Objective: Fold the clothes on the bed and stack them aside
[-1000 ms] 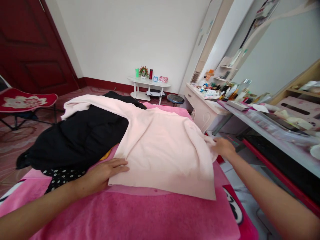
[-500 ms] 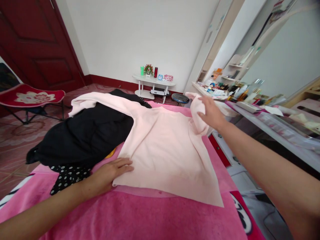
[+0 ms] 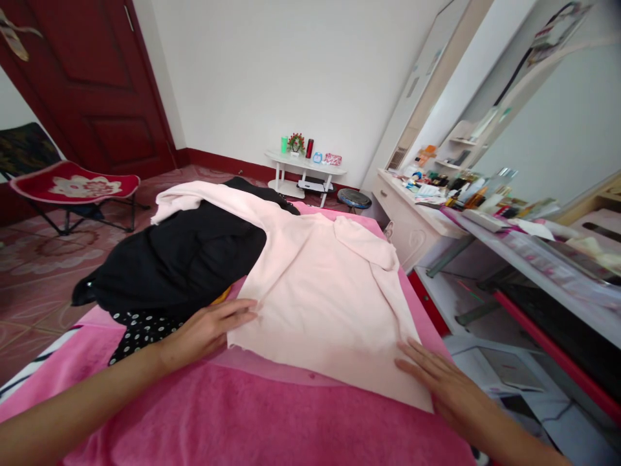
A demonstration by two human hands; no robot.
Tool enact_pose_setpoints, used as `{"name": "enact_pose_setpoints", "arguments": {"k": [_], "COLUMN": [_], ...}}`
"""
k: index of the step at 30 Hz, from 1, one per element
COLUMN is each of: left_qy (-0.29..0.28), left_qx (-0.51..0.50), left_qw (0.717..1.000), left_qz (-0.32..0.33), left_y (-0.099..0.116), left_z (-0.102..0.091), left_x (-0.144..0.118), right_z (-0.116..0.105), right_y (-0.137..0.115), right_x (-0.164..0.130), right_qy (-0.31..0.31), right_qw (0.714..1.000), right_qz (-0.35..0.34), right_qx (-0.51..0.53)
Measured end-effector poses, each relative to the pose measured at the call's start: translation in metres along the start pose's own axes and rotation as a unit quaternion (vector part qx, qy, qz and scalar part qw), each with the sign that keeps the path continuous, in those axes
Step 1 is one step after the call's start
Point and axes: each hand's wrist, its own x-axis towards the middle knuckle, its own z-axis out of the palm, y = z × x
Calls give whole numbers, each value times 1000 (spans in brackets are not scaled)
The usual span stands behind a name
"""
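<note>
Both my hands lie flat on the pink top (image 3: 320, 304), which is spread on the pink blanket (image 3: 252, 421) covering the bed. Left hand (image 3: 211, 327) — fingers spread, palm down, pressing the near left hem; it pinches nothing. Right hand (image 3: 444, 382) — fingers stretched out and flat, resting across the near right corner of the hem; it grips nothing either. The top's right sleeve (image 3: 366, 243) lies folded across its far right part. The left sleeve trails far left over a black garment (image 3: 179, 265), heaped just beside the top. A polka-dot cloth (image 3: 140, 330) shows under the heap, near my left wrist. Cluttered surface (image 3: 436, 220) at right; red chair (image 3: 77, 188) at far left.
</note>
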Motion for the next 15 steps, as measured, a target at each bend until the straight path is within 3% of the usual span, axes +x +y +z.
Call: {"name": "enact_pose_setpoints", "arguments": {"k": [3, 6, 11, 15], "left_qy": [-2, -16, -30, -36], "left_qx": [5, -2, -9, -30], "left_qw": [1000, 1000, 998, 998], "left_qz": [7, 26, 48, 53], "left_y": [1, 8, 33, 59], "left_z": [-2, -17, -66, -93], "left_x": [3, 8, 11, 9], "right_z": [9, 3, -51, -81], "right_y": [1, 2, 7, 12], "right_x": [8, 15, 2, -19], "right_qy": [38, 82, 156, 155], "right_qw": [998, 986, 964, 968], "right_qz": [-13, 22, 111, 119], "right_qx": [54, 143, 186, 159]}}
